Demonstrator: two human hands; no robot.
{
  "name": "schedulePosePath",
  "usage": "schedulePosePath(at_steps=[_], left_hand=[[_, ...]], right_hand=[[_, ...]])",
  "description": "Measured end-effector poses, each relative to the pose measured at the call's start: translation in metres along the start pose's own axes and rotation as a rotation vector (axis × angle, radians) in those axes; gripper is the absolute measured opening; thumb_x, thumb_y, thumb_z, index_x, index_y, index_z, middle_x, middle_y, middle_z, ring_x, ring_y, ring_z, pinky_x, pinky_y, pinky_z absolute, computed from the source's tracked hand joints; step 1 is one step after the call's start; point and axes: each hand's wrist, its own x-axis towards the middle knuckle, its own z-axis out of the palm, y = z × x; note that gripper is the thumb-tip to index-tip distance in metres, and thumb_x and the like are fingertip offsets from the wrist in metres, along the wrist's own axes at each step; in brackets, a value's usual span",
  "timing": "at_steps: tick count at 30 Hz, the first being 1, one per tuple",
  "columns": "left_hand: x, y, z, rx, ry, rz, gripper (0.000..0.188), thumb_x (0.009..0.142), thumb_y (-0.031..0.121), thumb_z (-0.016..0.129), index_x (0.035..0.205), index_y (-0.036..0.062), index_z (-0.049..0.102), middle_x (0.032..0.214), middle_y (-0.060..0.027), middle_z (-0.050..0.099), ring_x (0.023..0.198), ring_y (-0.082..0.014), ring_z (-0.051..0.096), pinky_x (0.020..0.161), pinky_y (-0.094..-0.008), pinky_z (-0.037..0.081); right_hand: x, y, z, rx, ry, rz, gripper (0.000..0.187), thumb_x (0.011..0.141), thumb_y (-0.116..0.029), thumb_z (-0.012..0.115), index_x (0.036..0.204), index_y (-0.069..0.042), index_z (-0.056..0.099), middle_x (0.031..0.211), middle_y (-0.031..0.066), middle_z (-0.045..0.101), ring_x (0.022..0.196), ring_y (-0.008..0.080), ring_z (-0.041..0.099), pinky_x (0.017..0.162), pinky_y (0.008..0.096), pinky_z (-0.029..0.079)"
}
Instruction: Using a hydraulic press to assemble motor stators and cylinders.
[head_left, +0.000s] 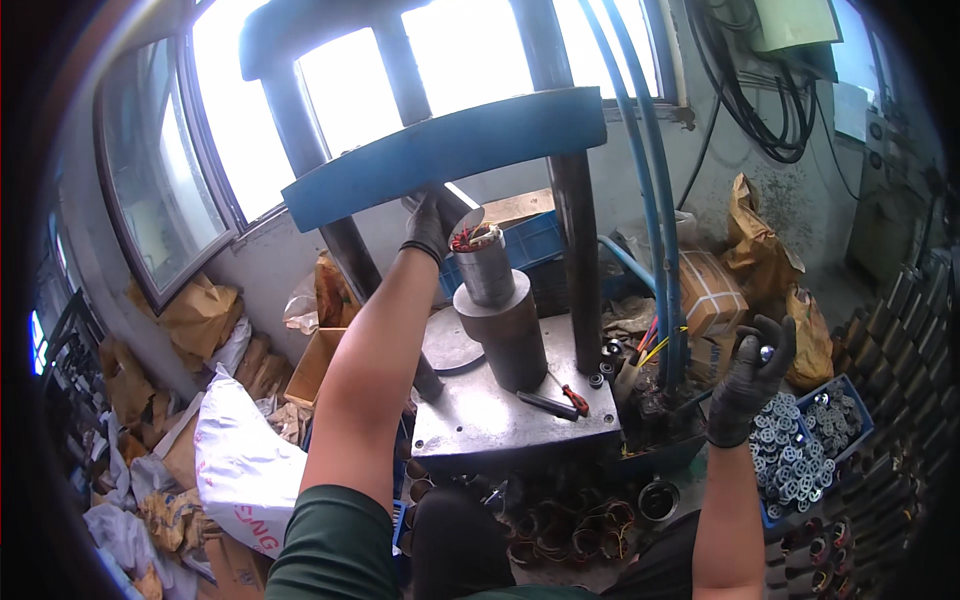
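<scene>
At the left a white sack (245, 470) slumped beside the person's left forearm, which ran steeply up and forward, elbow only slightly bent. The gloved left hand (428, 225) at its end was closed round a tilted silver cylinder (461, 205), close under the blue crossbeam (450, 150) of the press as this view showed it. If that beam came down with the fingers there, they could be crushed; a slip of the glove could also drop the cylinder onto the red wires (472, 238) just beside its lower end and nick them. Those wires crowded the mouth of an upright metal sleeve (489, 277), which stood on a thick pedestal (516, 345) on the steel table (470, 420); a sleeve seated off-centre might tip under a sideways push. To the right of the pedestal's foot, a black rod (546, 405) and a screwdriver (575, 401) lay loose, liable to roll off if knocked. Farthest right, the gloved right hand (752, 380) was raised above an upright forearm, fingers curled near a small shiny round thing (766, 352); whether it was gripped or merely touched, I could not tell. Blue bins (850, 388) of metal discs (790, 460) sat beside that wrist.
</scene>
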Motion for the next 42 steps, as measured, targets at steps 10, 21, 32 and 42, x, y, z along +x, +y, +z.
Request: schedulePosePath(at_steps=[10, 21, 32, 42], left_hand=[[-0.064, 0.022, 0.061, 0.47, -0.295, -0.009, 0.029, 0.092, 0.031, 0.079, 0.107, 0.0072, 0.069, 0.093, -0.0056, 0.071, 0.075, -0.0193, 0.068, 0.074, -0.0365, 0.061], [-0.13, 0.021, 0.064, 0.634, -0.338, 0.436, 0.069, 0.084, 0.028, 0.088, 0.134, 0.0006, 0.049, 0.12, -0.0147, 0.066, 0.105, -0.0239, 0.07, 0.089, -0.0384, 0.061], [-0.148, 0.012, 0.047, 0.572, -0.305, 0.457, 0.081, 0.078, 0.026, 0.092, 0.138, 0.0017, 0.043, 0.125, -0.0152, 0.061, 0.112, -0.026, 0.066, 0.094, -0.0397, 0.059], [-0.154, 0.001, 0.045, 0.561, -0.348, 0.549, 0.084, 0.08, 0.02, 0.09, 0.144, 0.0044, 0.038, 0.129, -0.0136, 0.058, 0.118, -0.0249, 0.06, 0.097, -0.04, 0.057]], right_hand=[[-0.001, -0.003, 0.0, -0.057, -0.019, -0.04, 0.049, 0.101, 0.003, 0.05, 0.149, -0.002, 0.047, 0.118, 0.0115, 0.063, 0.097, 0.0178, 0.064, 0.09, 0.0331, 0.055], [0.007, -0.004, -0.014, -0.036, -0.055, -0.008, 0.016, 0.1, 0.0, 0.058, 0.114, 0.002, 0.067, 0.098, 0.0072, 0.068, 0.088, 0.014, 0.066, 0.079, 0.0294, 0.056], [0.031, -0.07, -0.035, -0.535, -0.407, -0.087, 0.011, 0.093, -0.002, 0.067, 0.101, 0.005, 0.069, 0.093, 0.0166, 0.071, 0.085, 0.0277, 0.071, 0.08, 0.0364, 0.056], [0.029, -0.106, -0.041, -0.623, -0.663, -0.072, 0.012, 0.088, -0.002, 0.067, 0.098, 0.003, 0.07, 0.089, 0.0204, 0.068, 0.083, 0.0364, 0.07, 0.076, 0.0431, 0.055]])
